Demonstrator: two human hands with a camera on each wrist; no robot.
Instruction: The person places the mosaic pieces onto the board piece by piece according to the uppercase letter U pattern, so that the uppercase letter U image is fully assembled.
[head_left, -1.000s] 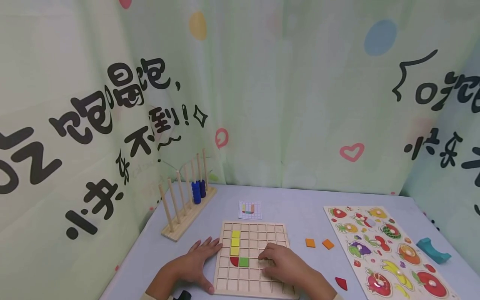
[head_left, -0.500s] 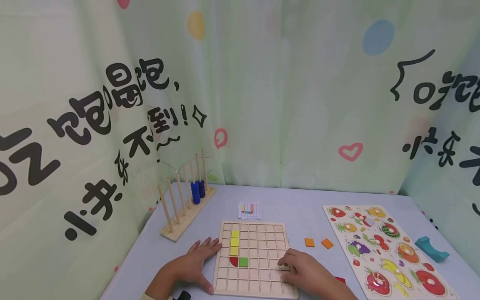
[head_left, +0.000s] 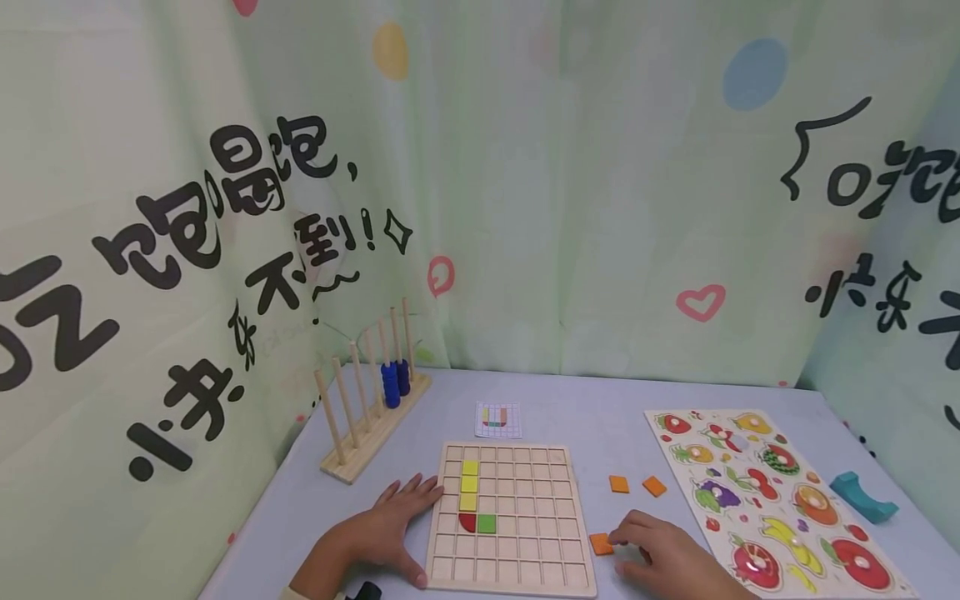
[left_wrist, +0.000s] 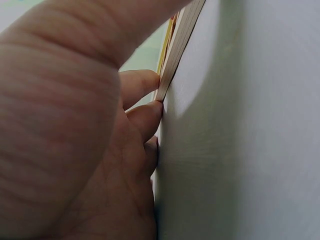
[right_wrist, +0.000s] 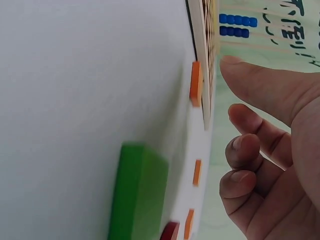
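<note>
The wooden grid board (head_left: 525, 575) lies flat on the table. In its cells are several yellow squares (head_left: 469, 484) in a column, a red quarter-round piece (head_left: 467, 522) and a green square (head_left: 487, 524). My left hand (head_left: 386, 529) rests spread along the board's left side, its fingertips at the wooden edge (left_wrist: 175, 55). Over the table to the right of the board is my right hand (head_left: 660, 554), fingers bent and holding nothing. Its fingertips are right by an orange square (head_left: 601, 544) at the board's right edge. The right wrist view shows thumb and fingers (right_wrist: 242, 150) apart.
Two more orange squares (head_left: 618, 484) lie farther back. A green block (right_wrist: 137, 195) and a red piece (right_wrist: 170, 231) show in the right wrist view. Around stand a pattern card (head_left: 498, 421), a peg rack (head_left: 378, 425) with blue beads, a fruit puzzle board (head_left: 738, 500) and a teal arch (head_left: 862, 500).
My right hand has moved right, from above the board to the table beside it. An orange square now shows at the board's right edge; the red piece there is hidden. My left hand stays put.
</note>
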